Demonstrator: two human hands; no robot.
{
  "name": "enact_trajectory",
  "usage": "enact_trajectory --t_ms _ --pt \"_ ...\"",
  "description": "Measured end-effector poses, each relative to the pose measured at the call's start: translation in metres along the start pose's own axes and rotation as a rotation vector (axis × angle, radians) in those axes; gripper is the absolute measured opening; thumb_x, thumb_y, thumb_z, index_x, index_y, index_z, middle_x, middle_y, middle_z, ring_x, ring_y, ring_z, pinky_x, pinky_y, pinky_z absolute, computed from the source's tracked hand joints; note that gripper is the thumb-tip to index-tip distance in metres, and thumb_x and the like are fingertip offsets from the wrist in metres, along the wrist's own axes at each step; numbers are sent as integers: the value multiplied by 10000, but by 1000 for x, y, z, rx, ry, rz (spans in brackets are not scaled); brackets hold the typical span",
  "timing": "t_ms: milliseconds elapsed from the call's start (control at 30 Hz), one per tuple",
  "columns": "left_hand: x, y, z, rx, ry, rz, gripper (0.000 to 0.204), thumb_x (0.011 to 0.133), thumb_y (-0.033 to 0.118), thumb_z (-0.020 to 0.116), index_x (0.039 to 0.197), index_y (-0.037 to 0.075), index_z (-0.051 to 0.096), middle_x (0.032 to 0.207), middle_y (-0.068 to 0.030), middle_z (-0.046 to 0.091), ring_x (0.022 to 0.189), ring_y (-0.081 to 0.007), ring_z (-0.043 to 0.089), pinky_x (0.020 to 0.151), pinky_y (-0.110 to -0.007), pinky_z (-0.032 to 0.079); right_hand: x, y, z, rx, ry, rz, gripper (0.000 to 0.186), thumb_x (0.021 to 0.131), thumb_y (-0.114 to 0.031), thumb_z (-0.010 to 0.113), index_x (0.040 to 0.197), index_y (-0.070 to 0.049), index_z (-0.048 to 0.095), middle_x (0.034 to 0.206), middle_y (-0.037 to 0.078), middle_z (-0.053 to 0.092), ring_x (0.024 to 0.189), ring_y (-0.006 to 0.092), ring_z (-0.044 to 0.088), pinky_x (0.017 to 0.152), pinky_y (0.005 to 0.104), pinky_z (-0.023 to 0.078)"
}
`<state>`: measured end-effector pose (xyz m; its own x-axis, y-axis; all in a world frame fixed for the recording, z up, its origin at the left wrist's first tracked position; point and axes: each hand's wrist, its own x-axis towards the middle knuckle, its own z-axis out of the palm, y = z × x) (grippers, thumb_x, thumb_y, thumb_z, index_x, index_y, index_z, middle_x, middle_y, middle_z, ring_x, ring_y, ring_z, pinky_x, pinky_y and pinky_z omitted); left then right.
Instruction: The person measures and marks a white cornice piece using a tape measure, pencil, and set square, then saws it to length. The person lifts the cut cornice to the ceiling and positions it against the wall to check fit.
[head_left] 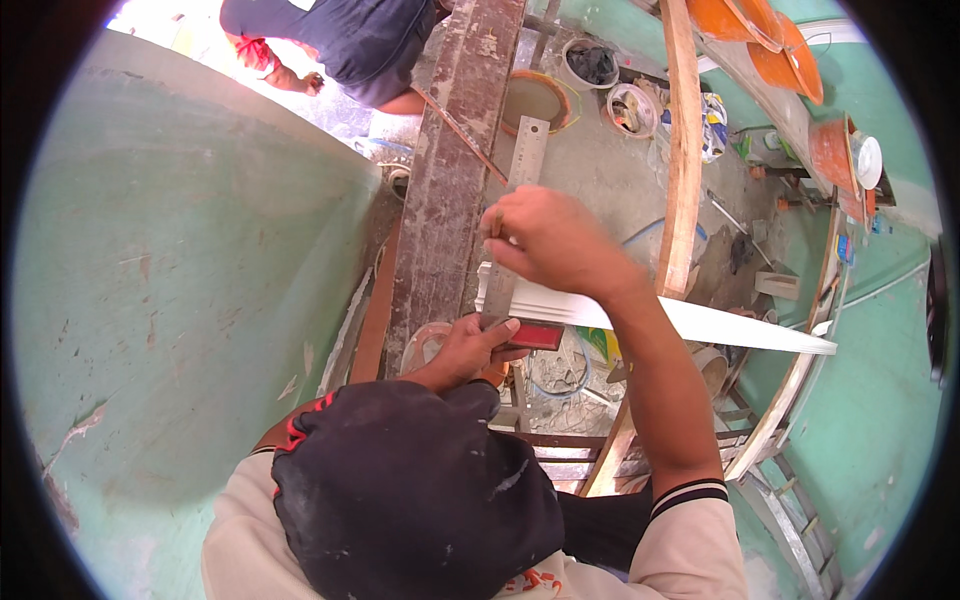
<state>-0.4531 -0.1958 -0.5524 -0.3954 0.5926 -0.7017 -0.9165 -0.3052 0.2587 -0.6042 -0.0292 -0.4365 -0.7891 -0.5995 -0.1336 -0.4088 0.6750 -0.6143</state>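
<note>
My left hand [468, 350] is closed around a try square, its thumb on the red handle [536, 336]. The square's steel blade [528, 155] stretches away from me across the end of a white grooved moulding [640, 317]. That moulding runs off to the right, its near end beside the brown plank. My right hand [545, 238] is above the blade, fingers curled together in a pinch; a small pale tip shows between them, but what they hold cannot be made out. A thin brown strip [455, 130] slants across the plank to near my right knuckles.
A stained brown plank [435, 230] runs lengthwise beside a green wall [190, 240]. Beyond it are buckets [590, 64], a round basin [535, 100] and a wooden beam [680, 150]. Orange chairs [760, 40] stand far right, a ladder [785, 520] near right. Another person [345, 45] is at far left.
</note>
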Motion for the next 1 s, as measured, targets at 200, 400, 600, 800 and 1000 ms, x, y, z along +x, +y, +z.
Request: enact_trajectory --t_ms 200,400,600,800,1000 --pt "-3 1 5 -22 22 11 361 1068 189 599 1326 -60 556 1245 -132 661 1103 -223 698 971 -365 624 -6 2 -9 80 -13 -6 119 860 -154 722 865 -38 694 852 146 687 881 371 668 796 484 541" --pt "-1 0 1 -3 -4 13 350 1070 183 594 1326 -53 558 1253 -137 662 1106 -222 698 959 -349 629 -17 -3 0 53 -1 -36 98 848 -136 733 870 -50 691 848 124 672 888 342 653 813 461 541" --pt "-2 1 1 4 -7 11 345 1069 184 595 1302 -68 562 1244 -144 667 1108 -227 698 957 -348 629 -18 -6 3 46 19 -60 106 845 -140 743 873 -53 691 861 107 670 896 319 651 828 449 543" --pt "-2 2 4 27 13 12 347 1066 185 601 1290 -78 566 1240 -151 668 1106 -231 699 957 -347 628 -19 -6 4 16 14 -53 107 850 -144 745 871 -55 690 859 103 671 897 313 653 830 445 543" --pt "-2 3 2 37 -1 -5 348 1064 190 606 1285 -77 572 1237 -143 666 1113 -227 695 964 -345 625 -21 -9 3 41 5 -52 111 845 -129 751 896 -50 692 863 107 668 899 318 653 829 446 542"
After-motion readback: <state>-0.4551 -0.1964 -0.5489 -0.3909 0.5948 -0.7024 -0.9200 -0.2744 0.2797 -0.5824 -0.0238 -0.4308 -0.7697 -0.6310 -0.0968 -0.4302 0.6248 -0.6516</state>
